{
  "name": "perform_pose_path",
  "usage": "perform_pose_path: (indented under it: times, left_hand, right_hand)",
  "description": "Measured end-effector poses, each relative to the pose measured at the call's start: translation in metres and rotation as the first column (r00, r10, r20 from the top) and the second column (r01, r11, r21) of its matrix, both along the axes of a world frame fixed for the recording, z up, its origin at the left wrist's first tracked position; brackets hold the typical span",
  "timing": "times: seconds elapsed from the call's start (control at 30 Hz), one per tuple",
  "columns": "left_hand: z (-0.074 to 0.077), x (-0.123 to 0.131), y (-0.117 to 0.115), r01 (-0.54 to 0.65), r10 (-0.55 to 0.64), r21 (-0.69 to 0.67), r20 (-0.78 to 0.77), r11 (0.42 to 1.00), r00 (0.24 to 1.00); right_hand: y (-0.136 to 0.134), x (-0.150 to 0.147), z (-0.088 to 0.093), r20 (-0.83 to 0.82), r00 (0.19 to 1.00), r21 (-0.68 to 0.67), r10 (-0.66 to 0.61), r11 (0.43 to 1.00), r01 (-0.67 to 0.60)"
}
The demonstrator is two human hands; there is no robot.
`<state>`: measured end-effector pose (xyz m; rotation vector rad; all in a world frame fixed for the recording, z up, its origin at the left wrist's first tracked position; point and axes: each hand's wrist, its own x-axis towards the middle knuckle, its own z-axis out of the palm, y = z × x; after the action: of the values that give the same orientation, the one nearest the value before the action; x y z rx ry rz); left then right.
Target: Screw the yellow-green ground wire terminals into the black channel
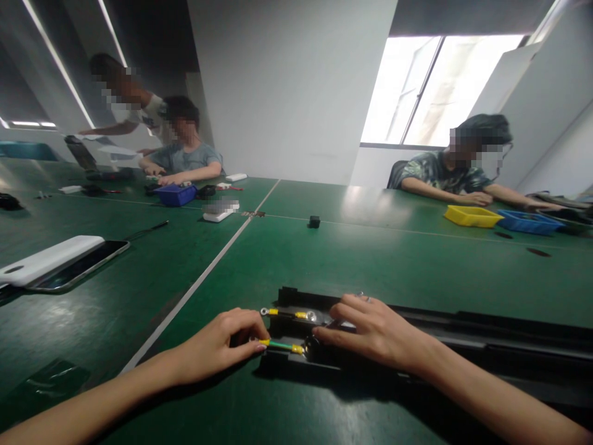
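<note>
Green wire (280, 345) lies at the open end of a long black channel (288, 294), its outer yellow sleeve pinched between the thumb and index finger of our left hand (226, 339). Our right hand (374, 334) bends over the channel, fingers low beside the wire's inner end; we cannot tell whether they grasp anything or merely press, as the palm hides the spot.

As far as we can judge, the work is partway along. Both wires have a yellow sleeve at each end, so that preparation looks done. Their inner ends lie within the channel, but whether they are fastened we cannot tell. What seems left is at the outer ends: the dark wire (290, 313) beside ours pokes its ring just past the channel's edge, joined to nothing we can see.

Our wire looks short, straight and slim, bright green between its yellow sleeves; the fingers mostly cover its outer tip.

Farther out on the green worktop (264, 259) sit a small black block (314, 222), a phone (88, 267) at our left, and a yellow tray (472, 220) near a seated co-worker (442, 176).
</note>
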<state>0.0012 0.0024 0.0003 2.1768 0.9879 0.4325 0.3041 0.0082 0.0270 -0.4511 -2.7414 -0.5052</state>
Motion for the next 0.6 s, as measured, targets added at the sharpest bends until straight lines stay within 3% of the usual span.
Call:
perform_pose_path:
  times: [0.6]
  left_hand:
    - [-0.0016, -0.0004, 0.0003, -0.002, 0.002, -0.004, -0.002, 1.000, 1.000]
  right_hand:
    - [-0.0008, 0.0006, 0.0006, -0.040, 0.999, 0.005, -0.013, 1.000, 0.013]
